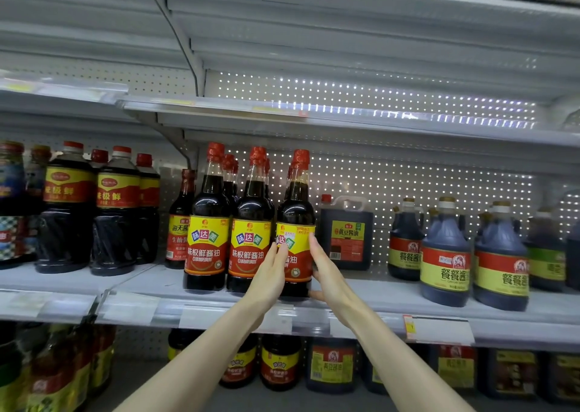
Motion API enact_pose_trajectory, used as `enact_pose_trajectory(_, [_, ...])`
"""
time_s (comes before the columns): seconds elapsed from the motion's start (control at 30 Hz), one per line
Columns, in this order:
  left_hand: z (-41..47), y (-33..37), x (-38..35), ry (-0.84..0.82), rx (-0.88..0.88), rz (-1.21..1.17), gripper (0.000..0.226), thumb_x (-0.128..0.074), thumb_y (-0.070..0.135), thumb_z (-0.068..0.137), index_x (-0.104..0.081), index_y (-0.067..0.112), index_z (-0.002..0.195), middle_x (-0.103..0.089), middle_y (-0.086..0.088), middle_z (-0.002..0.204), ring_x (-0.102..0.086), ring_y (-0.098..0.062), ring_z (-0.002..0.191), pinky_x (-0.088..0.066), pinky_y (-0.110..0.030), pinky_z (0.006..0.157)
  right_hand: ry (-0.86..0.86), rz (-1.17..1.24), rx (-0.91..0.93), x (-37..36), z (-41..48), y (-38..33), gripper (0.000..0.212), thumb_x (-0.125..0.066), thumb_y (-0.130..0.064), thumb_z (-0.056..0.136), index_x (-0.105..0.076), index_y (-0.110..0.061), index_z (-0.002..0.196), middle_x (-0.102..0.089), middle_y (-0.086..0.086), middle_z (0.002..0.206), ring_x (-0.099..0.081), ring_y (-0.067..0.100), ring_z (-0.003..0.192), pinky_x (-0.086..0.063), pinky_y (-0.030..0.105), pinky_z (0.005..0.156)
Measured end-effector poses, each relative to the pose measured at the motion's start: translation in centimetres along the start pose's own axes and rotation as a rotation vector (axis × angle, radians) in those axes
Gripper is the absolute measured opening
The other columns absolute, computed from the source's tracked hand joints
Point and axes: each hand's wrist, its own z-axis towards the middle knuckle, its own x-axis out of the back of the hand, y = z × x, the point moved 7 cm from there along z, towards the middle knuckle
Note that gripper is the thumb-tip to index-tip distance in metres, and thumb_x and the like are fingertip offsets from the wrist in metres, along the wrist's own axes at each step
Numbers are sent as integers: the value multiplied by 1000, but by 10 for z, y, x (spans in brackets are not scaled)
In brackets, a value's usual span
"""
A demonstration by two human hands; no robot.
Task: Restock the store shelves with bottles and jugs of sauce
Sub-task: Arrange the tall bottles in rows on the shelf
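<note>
Red-capped bottle (296, 204) sits between the flat, straight-fingered left hand (270, 270) and right hand (329, 273), being squared up on the shelf (376, 292); next, probably let go.

The middle shelf (361, 289) is gray and holds dark sauce. At its left end stand fat bottles (67, 210) with red and yellow labels. Next to them is one thin bottle (180, 220). Three tall bottles (207, 223) with red caps stand side by side near the front edge, with more behind them. A square jug (346, 232) stands farther back. Round jugs (445, 254) stand at the right. The lower shelf (282, 402) holds small bottles (279, 364).
</note>
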Motion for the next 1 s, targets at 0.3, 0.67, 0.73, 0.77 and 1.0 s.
enact_pose_trajectory(0.3, [-14,8,8,16,-86,103,49,-33,41,102,-31,23,148,-44,16,133,-39,4,113,-33,-12,89,39,-19,51,6,3,-1,48,-31,-53,99,-27,-44,146,-46,-12,138,-45,8,120,-36,37,100])
enact_pose_trajectory(0.67, [-13,10,5,19,-99,148,52,-33,40,102,-27,21,150,-42,15,132,-35,4,115,-29,-16,94,58,-43,59,4,9,5,58,-32,-58,97,-19,-42,150,-34,-10,153,-36,12,137,-31,43,113])
enact_pose_trajectory(0.73, [-9,5,9,23,-94,142,53,-33,43,101,-29,22,150,-43,16,137,-37,3,119,-31,-17,97,59,-18,55,5,11,5,53,-31,-54,99,-22,-40,150,-42,-9,147,-44,8,126,-36,37,105])
enact_pose_trajectory(0.77, [-8,3,11,26,-91,137,53,-33,45,101,-31,23,149,-43,14,141,-40,2,122,-34,-20,101,49,-7,47,4,10,6,52,-30,-53,99,-24,-39,149,-46,-9,141,-47,6,119,-39,33,99])
enact_pose_trajectory(1.0, [-4,-4,12,40,-99,114,52,-33,50,99,-39,27,146,-52,11,138,-48,-7,126,-39,-36,109,34,-3,12,5,10,9,57,-30,-58,97,-29,-36,149,-49,-4,141,-48,10,116,-39,38,96])
